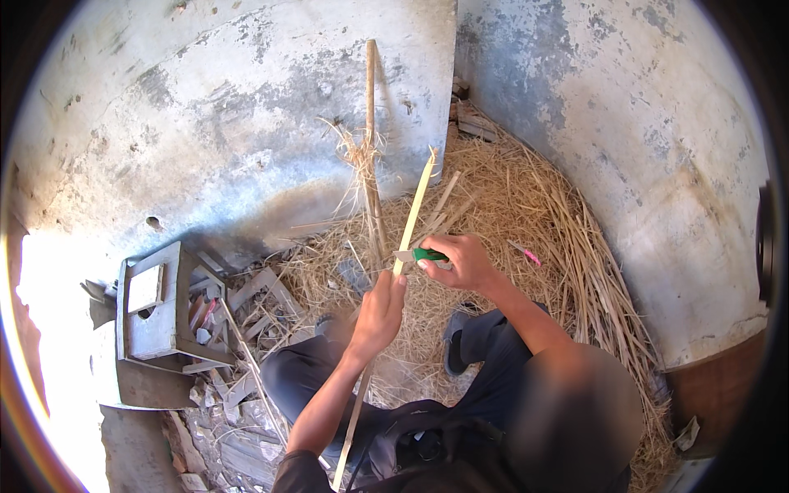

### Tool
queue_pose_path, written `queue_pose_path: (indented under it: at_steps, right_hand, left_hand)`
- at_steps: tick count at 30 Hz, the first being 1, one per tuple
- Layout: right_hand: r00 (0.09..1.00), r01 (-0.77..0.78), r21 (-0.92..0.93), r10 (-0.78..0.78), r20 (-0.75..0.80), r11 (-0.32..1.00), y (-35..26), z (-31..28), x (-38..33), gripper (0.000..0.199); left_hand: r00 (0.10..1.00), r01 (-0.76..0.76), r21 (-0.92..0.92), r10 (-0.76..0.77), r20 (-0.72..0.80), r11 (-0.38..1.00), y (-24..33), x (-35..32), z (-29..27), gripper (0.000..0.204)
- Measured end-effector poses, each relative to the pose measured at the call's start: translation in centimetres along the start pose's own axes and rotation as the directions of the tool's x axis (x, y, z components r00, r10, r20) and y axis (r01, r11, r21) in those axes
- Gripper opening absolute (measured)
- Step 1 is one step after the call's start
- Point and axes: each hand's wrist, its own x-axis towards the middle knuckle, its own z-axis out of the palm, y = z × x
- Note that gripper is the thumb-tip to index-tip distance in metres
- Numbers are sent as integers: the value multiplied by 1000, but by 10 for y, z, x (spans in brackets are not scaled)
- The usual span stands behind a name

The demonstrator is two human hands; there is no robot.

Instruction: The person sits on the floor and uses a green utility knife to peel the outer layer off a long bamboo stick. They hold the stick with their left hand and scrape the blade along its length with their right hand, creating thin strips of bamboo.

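A long pale strip, apparently split bamboo point(417, 200), slants from beside my lap up toward the wall, its far tip frayed. My left hand point(379, 314) is closed around it near the middle. Just beyond, my right hand point(462, 260) grips a small knife point(430, 255) by its green handle. The short blade lies across the strip, touching it or very close, a little above my left thumb. Below my left hand the strip continues down past my left thigh. My palms are hidden from view.
Straw-like shavings point(501, 205) cover the floor, with long thin strips point(588, 263) heaped to the right. A pink-handled tool point(530, 256) lies on them. One pole point(371, 90) leans on the wall point(246, 99). Left of me sit a worn wooden box point(177, 316) and rubble point(234, 411).
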Motion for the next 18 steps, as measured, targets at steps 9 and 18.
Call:
queue_pose_path:
  at_steps: [9, 18]
  right_hand:
    - [1000, 14, -61, -16, -25, 998, 1, -4, 0, 24]
    - [989, -127, -60, 121, -90, 990, 20, -8, 2, 28]
  left_hand:
    - [987, -156, 85, 158, -19, 984, -2, -2, 2, 21]
    - [905, -410, 353, 424, 40, 841, -16, -2, 1, 8]
